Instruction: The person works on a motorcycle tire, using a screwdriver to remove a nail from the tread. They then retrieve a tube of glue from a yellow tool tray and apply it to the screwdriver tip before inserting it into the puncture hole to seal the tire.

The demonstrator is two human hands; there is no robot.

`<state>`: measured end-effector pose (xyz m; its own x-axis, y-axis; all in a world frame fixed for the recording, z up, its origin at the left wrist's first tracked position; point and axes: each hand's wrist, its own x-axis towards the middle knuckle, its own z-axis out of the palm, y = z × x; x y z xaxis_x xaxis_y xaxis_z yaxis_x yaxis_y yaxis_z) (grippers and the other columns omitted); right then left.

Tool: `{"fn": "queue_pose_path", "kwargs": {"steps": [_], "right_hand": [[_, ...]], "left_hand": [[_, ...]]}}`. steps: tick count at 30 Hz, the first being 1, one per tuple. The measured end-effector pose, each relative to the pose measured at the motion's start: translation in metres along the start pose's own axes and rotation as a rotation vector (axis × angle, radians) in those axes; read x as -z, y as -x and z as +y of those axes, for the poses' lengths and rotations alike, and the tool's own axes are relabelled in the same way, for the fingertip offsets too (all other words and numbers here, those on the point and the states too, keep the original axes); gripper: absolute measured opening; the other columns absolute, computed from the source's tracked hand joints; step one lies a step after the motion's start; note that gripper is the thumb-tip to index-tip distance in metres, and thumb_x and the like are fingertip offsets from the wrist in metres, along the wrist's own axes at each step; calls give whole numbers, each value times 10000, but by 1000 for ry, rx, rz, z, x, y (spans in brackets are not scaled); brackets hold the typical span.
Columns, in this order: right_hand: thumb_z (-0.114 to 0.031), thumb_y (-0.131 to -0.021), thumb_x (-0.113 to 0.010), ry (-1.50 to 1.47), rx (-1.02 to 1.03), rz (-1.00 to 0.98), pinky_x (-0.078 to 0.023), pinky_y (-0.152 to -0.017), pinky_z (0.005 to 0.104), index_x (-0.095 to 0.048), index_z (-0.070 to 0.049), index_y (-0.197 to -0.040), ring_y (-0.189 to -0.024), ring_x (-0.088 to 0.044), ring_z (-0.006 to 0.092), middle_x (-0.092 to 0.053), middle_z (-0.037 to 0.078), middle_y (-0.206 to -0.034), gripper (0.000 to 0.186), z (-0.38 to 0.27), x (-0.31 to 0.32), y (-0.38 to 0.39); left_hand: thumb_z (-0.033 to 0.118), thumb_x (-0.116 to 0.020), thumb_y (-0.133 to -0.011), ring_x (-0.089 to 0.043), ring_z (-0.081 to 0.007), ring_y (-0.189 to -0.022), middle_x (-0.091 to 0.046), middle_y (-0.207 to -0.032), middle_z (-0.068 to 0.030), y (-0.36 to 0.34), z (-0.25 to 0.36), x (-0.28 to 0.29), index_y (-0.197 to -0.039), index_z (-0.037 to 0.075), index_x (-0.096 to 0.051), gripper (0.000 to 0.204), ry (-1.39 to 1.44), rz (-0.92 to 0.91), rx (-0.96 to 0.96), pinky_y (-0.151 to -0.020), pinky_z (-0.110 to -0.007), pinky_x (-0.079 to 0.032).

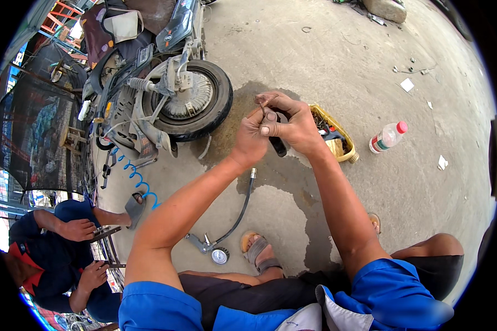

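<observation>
Dark tool point(279, 145), as I see it from here, is clamped in the right hand point(296, 126), between the wheel point(222, 102) and the yellow container point(342, 131); the left hand point(249, 137) meets it, fingers curled, on what I cannot tell

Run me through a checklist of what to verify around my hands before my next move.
1. Dark object gripped: ok, in the right hand.
2. Left hand hold: cannot tell, fingers cover it.
3. Yellow container near: ok, just right of the right hand.
4. Ground dry underneath: not ok, a dark patch that looks wet lies beneath the hands.
5. Bottle capped: ok, pink cap on.
6. Tyre pressure: cannot tell, the gauge lies on the ground, its hose away from the tyre.
</observation>
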<state>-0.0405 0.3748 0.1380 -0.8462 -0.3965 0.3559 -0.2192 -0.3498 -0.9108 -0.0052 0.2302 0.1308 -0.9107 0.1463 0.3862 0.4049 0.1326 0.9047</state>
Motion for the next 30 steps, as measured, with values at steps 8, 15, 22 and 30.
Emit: {"fn": "queue_pose_path", "kwargs": {"steps": [8,15,22,30], "right_hand": [[-168,-670,-900,91,-143,-16,-476,-1019,372,-622,25,-1263,-1132,-610,220,-651,117,-1207,683,9,22,4],[-198,-746,-815,319,-138,37,-522,-827,359,-652,45,-1189,-896,-623,225,-655,129,-1036,532,30,17,13],[-80,-812,-682,531,66,113,-509,-858,418,-726,7,-1028,-963,-630,378,-705,135,-1087,237,45,18,19],[-58,-769,-735,1014,-129,255,-485,-932,416,-766,-56,-1019,-997,-607,350,-734,84,-1096,252,75,154,7]], "left_hand": [[256,-553,-1042,-572,-180,-1036,-631,-1085,-59,-4,0,9,-1033,10,-670,273,-130,-11,-13,-924,-318,-470],[287,-587,-1021,-507,-197,-1146,-537,-1181,-104,-3,-6,0,-1256,52,-684,347,-222,35,-9,-947,-322,-490],[368,-633,-984,-468,-276,-1248,-472,-1320,-136,-4,-17,-10,-1373,79,-603,486,-450,-11,45,-1053,-380,-429],[395,-679,-950,-577,-258,-1186,-527,-1339,-197,9,-34,4,-1423,-35,-474,672,-456,-40,370,-991,-381,-475]]}}
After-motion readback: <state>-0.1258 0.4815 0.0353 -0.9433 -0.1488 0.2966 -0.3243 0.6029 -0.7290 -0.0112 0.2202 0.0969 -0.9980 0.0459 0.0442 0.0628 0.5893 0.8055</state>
